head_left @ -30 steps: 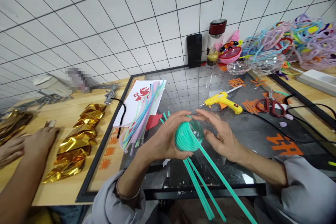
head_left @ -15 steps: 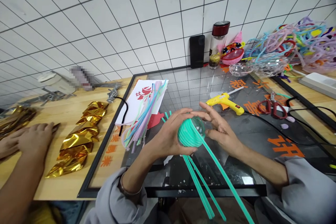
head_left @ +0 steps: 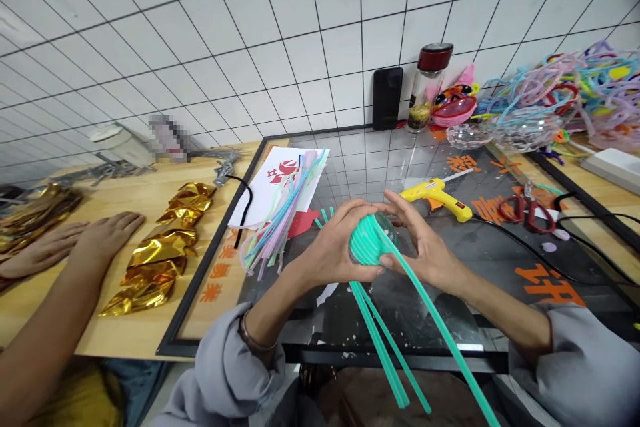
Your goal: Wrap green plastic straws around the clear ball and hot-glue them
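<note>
My left hand (head_left: 327, 240) curves round a clear ball (head_left: 387, 223) whose left part is covered in rows of mint-green pipe cleaner (head_left: 367, 243). Against the ball's other side is my right hand (head_left: 427, 247), fingers curled over its far edge and thumb by the green rows. From the ball, a free length of the same pipe cleaner (head_left: 445, 330) runs down toward me to the right. Below the ball, several loose green pipe cleaners (head_left: 377, 340) stick out past the table edge. The ball's underside is hidden by my hands.
Pastel pipe cleaners (head_left: 290, 213) lie on white paper (head_left: 260, 190) at left. A yellow glue gun (head_left: 445, 200) and red-handled scissors (head_left: 530, 210) lie at right. Behind stand a phone (head_left: 387, 99) and a bottle (head_left: 427, 90). Another person's hands (head_left: 103, 240) rest beside gold foil (head_left: 160, 247).
My right hand has closed in on the ball, its thumb now by the green rows. The other person's hand has moved right and lies flatter. The view has shifted slightly.
</note>
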A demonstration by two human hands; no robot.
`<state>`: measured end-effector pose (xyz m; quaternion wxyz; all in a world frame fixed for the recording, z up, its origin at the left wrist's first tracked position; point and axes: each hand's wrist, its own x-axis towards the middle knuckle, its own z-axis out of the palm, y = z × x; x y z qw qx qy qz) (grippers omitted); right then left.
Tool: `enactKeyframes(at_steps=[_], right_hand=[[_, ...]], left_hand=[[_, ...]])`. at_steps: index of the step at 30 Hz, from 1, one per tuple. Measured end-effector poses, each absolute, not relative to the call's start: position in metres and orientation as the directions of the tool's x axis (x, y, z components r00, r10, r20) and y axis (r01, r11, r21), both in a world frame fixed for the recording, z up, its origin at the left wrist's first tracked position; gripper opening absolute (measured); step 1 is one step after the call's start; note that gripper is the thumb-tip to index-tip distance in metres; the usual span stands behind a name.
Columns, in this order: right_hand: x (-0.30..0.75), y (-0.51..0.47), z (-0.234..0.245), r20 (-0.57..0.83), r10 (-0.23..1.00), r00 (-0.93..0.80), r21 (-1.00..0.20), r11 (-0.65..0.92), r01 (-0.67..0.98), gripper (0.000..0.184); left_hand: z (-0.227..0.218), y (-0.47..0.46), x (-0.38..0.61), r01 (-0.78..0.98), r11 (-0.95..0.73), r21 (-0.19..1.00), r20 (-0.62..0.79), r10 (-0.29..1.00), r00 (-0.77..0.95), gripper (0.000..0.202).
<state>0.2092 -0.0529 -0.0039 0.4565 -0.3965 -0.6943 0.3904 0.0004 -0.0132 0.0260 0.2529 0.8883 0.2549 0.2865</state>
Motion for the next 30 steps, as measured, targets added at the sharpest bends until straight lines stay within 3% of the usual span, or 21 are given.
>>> enactKeyframes(at_steps=[8,14,19,30], right_hand=[[0.206,-0.056,-0.007,0.3,0.938,-0.175,-0.916,0.335,0.222,0.096],[0.21,-0.054,-0.011,0.367,0.915,-0.165,-0.882,0.399,0.252,0.093],[0.219,-0.044,-0.015,0.351,0.925,-0.146,-0.883,0.379,0.276,0.089],[0.222,-0.03,-0.017,0.388,0.911,-0.138,-0.875,0.411,0.254,0.083]], left_hand=[[0.03,-0.012,0.001,0.266,-0.735,0.624,0.326,0.554,0.766,0.102],[0.028,-0.011,0.01,0.268,-0.746,0.61,0.389,0.576,0.719,0.088],[0.022,0.001,0.019,0.198,-0.806,0.558,0.475,0.506,0.72,0.082],[0.011,0.018,0.029,0.232,-0.819,0.525,0.517,0.523,0.678,0.083]])
